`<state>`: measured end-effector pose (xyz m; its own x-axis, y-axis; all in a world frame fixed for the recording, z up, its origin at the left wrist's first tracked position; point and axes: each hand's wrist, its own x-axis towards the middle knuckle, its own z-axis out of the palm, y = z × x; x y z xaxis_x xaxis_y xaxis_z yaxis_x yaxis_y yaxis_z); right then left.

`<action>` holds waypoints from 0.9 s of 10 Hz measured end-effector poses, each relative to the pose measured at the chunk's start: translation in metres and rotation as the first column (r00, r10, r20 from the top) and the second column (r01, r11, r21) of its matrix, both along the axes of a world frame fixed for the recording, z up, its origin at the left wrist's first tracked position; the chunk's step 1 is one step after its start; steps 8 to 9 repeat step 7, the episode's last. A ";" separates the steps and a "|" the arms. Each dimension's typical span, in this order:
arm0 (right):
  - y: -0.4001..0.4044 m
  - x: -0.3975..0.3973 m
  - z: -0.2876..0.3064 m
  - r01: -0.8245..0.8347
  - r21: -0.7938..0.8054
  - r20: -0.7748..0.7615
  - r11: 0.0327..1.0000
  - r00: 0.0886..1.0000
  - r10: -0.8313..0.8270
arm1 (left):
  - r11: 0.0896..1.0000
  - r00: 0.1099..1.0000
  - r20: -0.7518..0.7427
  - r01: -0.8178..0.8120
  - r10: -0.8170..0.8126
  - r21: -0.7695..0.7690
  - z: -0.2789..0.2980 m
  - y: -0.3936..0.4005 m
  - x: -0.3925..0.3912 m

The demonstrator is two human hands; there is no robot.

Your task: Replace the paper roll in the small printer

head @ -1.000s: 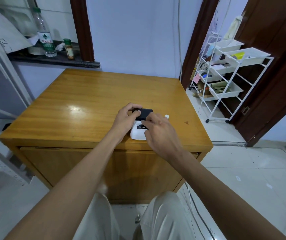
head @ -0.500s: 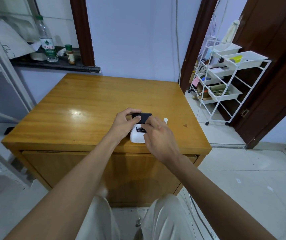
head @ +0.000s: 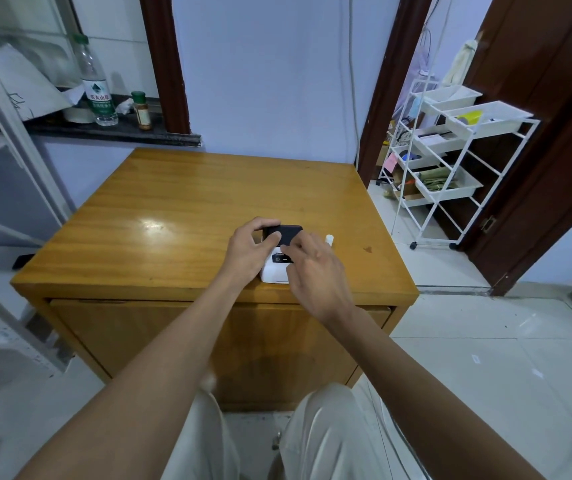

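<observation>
A small white printer [head: 275, 271] with a black lid [head: 288, 233] sits near the front edge of the wooden table [head: 180, 209]. My left hand [head: 248, 249] grips the printer's left side, with thumb and fingers on the black lid. My right hand [head: 314, 268] rests over the printer's right side, fingertips touching the lid near a small button panel. A white paper roll [head: 329, 239] lies on the table just right of the printer, partly hidden behind my right hand. Whether the lid is latched I cannot tell.
A white wire trolley [head: 450, 161] with trays stands on the floor to the right, beside a dark door. On the dark sill at the back left are a water bottle [head: 95, 88] and a small jar [head: 141, 110]. A white frame [head: 7, 140] stands at left.
Both hands stay on the printer. My right fingers have shifted slightly over the lid. The camera view has tilted a little.
</observation>
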<state>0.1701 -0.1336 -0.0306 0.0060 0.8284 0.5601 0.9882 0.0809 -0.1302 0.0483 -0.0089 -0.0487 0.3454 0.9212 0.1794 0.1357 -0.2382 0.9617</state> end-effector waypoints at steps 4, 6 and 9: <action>0.007 -0.005 -0.005 0.087 -0.021 -0.244 0.996 0.966 -0.089 | 1.000 0.999 -0.035 -0.007 0.007 0.010 0.000 -0.008 -0.005; 0.024 0.007 0.032 0.060 -0.237 -0.452 0.970 0.877 -0.165 | 0.998 0.959 -0.277 0.059 -0.066 -0.033 0.032 -0.006 -0.008; 0.024 0.014 0.061 0.028 -0.276 -0.512 0.961 0.842 -0.172 | 0.999 0.970 -0.244 0.022 -0.015 0.025 0.070 -0.004 -0.010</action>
